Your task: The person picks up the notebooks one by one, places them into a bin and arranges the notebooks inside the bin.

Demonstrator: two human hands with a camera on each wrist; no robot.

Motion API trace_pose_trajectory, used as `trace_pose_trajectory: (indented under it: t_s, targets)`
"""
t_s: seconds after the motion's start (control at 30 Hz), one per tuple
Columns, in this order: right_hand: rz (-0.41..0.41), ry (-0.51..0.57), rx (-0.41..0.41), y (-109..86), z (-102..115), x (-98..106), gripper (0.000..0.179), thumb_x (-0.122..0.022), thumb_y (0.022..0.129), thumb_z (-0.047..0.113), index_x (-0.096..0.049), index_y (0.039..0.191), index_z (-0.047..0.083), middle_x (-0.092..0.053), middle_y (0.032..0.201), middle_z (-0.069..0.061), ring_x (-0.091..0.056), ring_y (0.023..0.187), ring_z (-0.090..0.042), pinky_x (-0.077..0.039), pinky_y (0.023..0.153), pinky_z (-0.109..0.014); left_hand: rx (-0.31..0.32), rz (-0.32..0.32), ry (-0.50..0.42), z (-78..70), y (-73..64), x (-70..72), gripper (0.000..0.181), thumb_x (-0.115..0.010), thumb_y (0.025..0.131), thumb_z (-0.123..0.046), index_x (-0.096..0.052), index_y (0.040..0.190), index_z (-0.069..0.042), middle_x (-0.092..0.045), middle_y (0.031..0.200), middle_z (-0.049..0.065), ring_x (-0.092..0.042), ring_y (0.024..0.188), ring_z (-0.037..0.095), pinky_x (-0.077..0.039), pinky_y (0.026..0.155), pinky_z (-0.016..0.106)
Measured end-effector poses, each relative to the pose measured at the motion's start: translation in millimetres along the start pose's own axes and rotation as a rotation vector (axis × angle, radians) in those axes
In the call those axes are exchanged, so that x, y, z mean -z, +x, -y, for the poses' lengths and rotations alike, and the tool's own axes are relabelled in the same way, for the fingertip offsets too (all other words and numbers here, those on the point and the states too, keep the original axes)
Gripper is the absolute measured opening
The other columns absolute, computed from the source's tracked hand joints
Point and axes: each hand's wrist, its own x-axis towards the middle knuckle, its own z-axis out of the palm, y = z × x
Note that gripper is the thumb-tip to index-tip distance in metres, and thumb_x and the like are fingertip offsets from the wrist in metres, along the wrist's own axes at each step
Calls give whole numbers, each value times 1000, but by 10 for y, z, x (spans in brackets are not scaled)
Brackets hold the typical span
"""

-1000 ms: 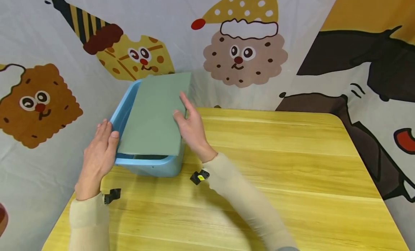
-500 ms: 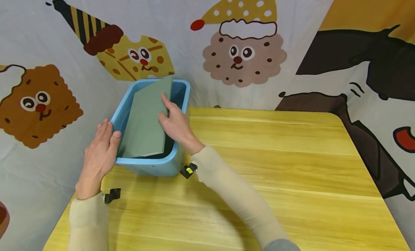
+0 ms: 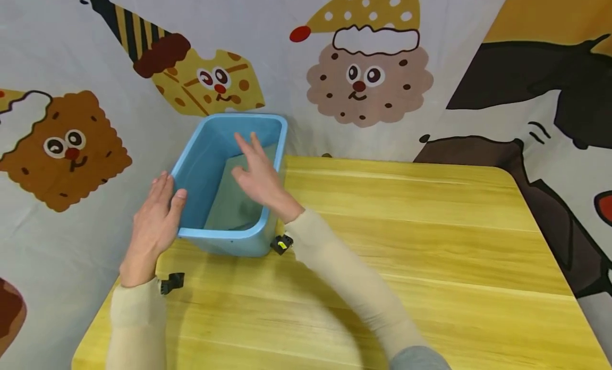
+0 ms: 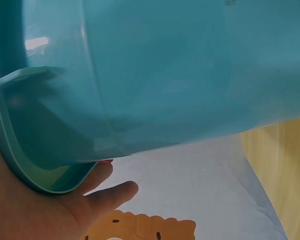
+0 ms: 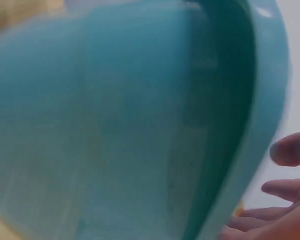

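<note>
A light blue plastic bin [image 3: 224, 233] stands on the table at its far left corner. Along its left rim lies my left hand [image 3: 155, 221], fingers straight; in the left wrist view that hand [image 4: 35, 215] sits at the flared rim with its fingertips reaching out below. Deep inside the bin a flat grey-green rectangular panel [image 3: 227, 197] lies on or near the floor, partly hidden. My right hand [image 3: 260, 179] hovers over the bin's right side with fingers spread and nothing held. The right wrist view shows its fingers [image 5: 292, 150] beyond the blurred rim.
The yellow wood-grain table [image 3: 406, 242] stretches to the right and front of the bin. Behind it hangs a white cloth [image 3: 282, 83] printed with cartoon biscuits and cheese. A small black wrist camera [image 3: 282, 244] shows at the right cuff.
The green panel, held by the right hand over the bin, has gone down inside it and been let go. The right hand's fingers have spread. The left hand stays at the rim.
</note>
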Motion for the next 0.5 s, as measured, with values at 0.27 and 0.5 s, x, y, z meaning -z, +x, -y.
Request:
trace_pose_trajectory:
  t_s: [0.27, 0.5]
  targets:
    - [-121, -39, 92, -367, -290, 342, 58, -49, 109, 41, -38, 162, 22, -23, 171, 5, -32, 153, -26, -32, 119, -57, -5, 35, 35, 26, -5, 103, 85, -18, 110, -60, -12, 162, 7, -3, 171, 23, 1, 157, 44, -10, 115, 76]
    - [-120, -210, 68, -765, -683, 627, 67, -46, 107, 52, -31, 164, 23, -11, 173, 7, -28, 153, -35, -30, 116, -65, -20, 49, 226, -48, -19, 199, 85, -26, 110, -59, -14, 162, 7, -3, 169, 28, 2, 155, 50, 0, 113, 79]
